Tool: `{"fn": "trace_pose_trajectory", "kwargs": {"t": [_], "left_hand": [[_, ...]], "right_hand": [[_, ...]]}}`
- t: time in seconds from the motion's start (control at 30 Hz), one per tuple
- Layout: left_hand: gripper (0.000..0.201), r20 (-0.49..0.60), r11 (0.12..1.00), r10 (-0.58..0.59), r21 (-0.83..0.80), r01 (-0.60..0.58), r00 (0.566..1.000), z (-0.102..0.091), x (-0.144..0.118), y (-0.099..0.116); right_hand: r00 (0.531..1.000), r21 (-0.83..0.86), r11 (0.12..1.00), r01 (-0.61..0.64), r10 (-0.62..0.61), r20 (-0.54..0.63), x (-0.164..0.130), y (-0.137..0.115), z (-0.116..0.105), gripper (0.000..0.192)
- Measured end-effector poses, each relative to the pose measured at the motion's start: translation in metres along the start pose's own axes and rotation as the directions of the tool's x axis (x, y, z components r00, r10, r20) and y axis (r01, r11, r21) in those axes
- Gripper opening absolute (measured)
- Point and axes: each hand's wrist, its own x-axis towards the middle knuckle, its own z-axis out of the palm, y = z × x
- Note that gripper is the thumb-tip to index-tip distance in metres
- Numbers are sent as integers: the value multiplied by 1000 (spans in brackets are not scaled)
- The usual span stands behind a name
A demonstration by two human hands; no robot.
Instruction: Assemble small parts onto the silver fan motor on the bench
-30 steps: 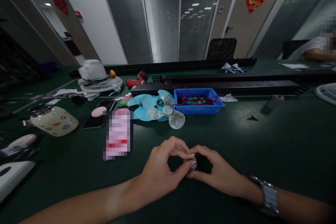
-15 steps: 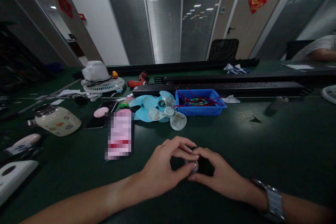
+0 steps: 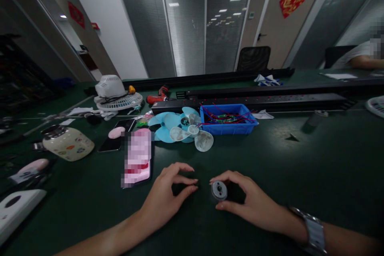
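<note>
My right hand [image 3: 246, 204] grips a small round metal motor [image 3: 219, 191], its flat silver end with a dark centre hole facing left. A watch [image 3: 313, 233] sits on that wrist. A short gap to the left of the motor, my left hand [image 3: 168, 198] rests on the dark green table [image 3: 300, 176]. Its fingers are curled and apart, and it holds nothing. Both hands are near the front edge of the table.
A phone [image 3: 137, 163] lies left of my left hand. Behind are light blue fan blades [image 3: 177, 128], a blue bin [image 3: 226, 119] with red wires, long black power strips [image 3: 270, 102], a white fan [image 3: 115, 94] and a patterned jar [image 3: 67, 143]. Another person [image 3: 360, 56] sits far right.
Both hands held the motor together before. My left hand has let go and drawn back to the left, so the motor's flat end is now exposed in my right hand.
</note>
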Motion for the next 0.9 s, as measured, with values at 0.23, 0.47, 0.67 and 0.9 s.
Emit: {"fn": "trace_pose_trajectory", "kwargs": {"t": [0.23, 0.47, 0.67, 0.9], "left_hand": [[27, -83, 993, 101, 75, -95, 991, 5, 1, -3], [19, -126, 956, 157, -230, -183, 980, 17, 18, 47], [13, -137, 917, 156, -347, -195, 978, 28, 16, 51], [17, -154, 901, 165, -377, -213, 974, 31, 15, 50]], "right_hand": [[1000, 12, 1000, -15, 15, -1, 1, -1, 0, 38], [1000, -13, 1000, 18, -19, -17, 0, 4, 2, 34], [999, -2, 999, 51, -51, -18, 1, 5, 3, 33], [999, -4, 999, 35, -36, -32, 0, 5, 4, 36]]}}
